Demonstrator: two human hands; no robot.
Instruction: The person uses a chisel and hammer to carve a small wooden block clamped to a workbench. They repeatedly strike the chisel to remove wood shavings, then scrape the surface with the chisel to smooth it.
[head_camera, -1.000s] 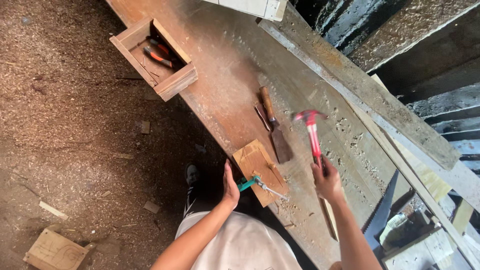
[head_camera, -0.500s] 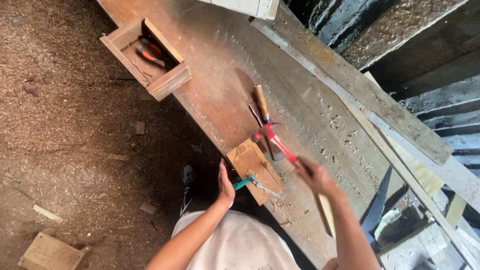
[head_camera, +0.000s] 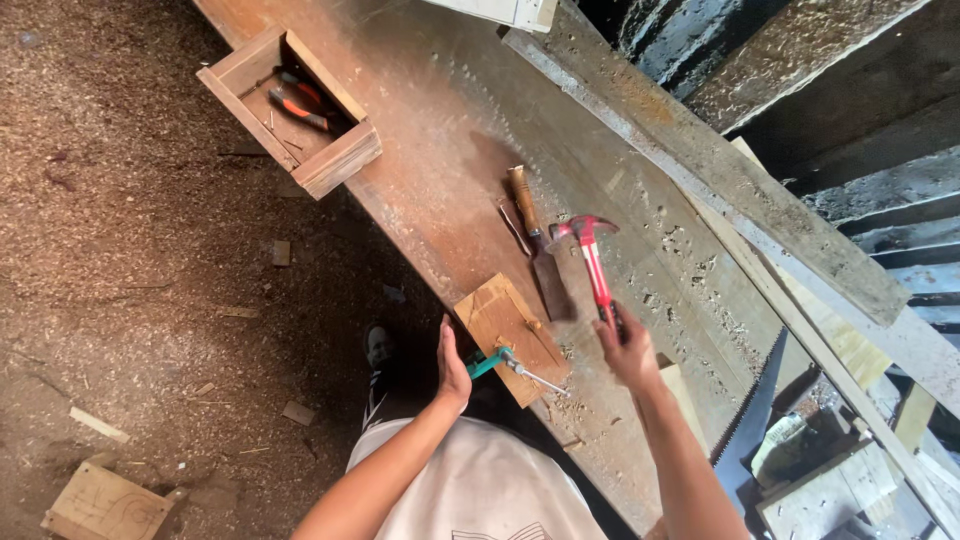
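Hammer (head_camera: 590, 262), red, is gripped low on the handle by the right hand (head_camera: 628, 350), head raised over the bench (head_camera: 440, 130) right of the chisel (head_camera: 535, 240). Left hand (head_camera: 452, 368) is closed on a green-handled screwdriver (head_camera: 505, 363) whose tip lies across the near corner of the wood block (head_camera: 505, 322) at the bench edge. Judgement: for a clean strike, steady the tool with its butt square to the hammer face, keep fingers off the struck end, and use short controlled blows so the block doesn't slip off the edge.
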